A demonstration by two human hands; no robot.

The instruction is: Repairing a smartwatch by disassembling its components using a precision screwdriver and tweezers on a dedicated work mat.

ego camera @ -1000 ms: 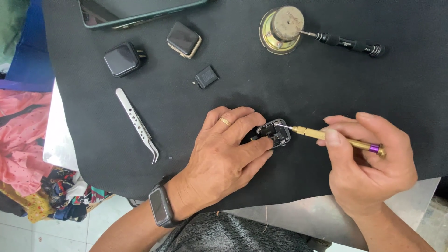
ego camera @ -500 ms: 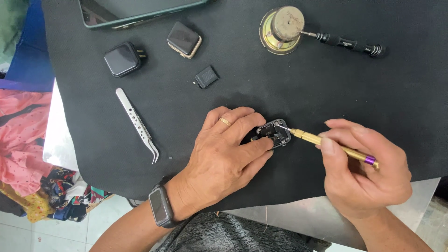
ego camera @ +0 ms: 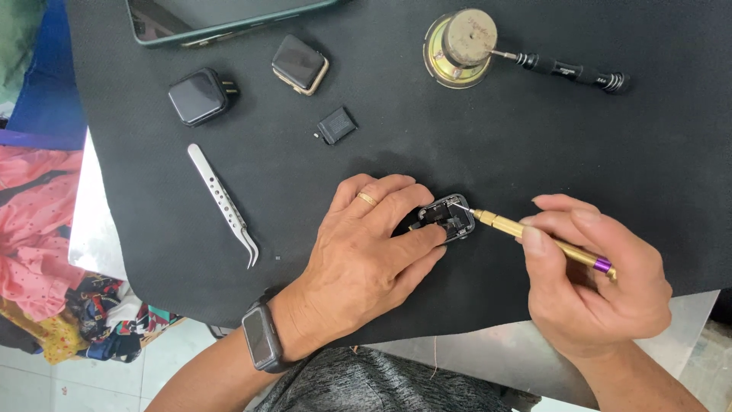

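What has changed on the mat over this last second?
Hardly anything: the right hand shifted slightly on the gold screwdriver, its tip staying in the opened watch case. The left hand still pins the case; tweezers and spare watches lie unmoved.

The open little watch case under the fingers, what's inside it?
Inside the open watch case sit dark parts, with the gold screwdriver tip poking in. The left hand covers its left side, so that stays hidden.

tweezers (ego camera: 226, 204), two watch bodies (ego camera: 200, 96), a small battery (ego camera: 336, 124), a phone (ego camera: 221, 17).
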